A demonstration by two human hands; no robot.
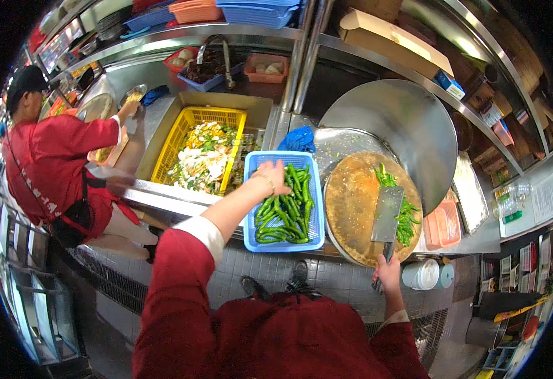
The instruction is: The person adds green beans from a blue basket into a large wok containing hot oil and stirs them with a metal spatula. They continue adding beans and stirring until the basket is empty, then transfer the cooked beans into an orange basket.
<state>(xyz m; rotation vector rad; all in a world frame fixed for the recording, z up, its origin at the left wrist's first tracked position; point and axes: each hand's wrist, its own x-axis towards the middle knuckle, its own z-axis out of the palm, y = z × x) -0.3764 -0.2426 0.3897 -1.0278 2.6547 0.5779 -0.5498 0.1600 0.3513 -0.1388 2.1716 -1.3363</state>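
Note:
My left hand (271,177) is over the far left part of a blue plastic basket (283,247), fingers spread, beside whole green chili peppers (288,208). I cannot tell whether it touches them. In my right hand (388,272) is the handle of a cleaver (388,215), its broad blade lying over a round wooden chopping block (350,203). Cut green peppers (404,222) lie on the block along the blade's right side, with more beyond its far end. The blade hides part of them.
A yellow basket (159,166) holding food scraps sits in the sink to the left. Behind the block curves a tall metal sheet (399,113). A blue cloth (298,139) lies beyond the pepper basket. One co-worker (58,156) in red stands at the far left counter.

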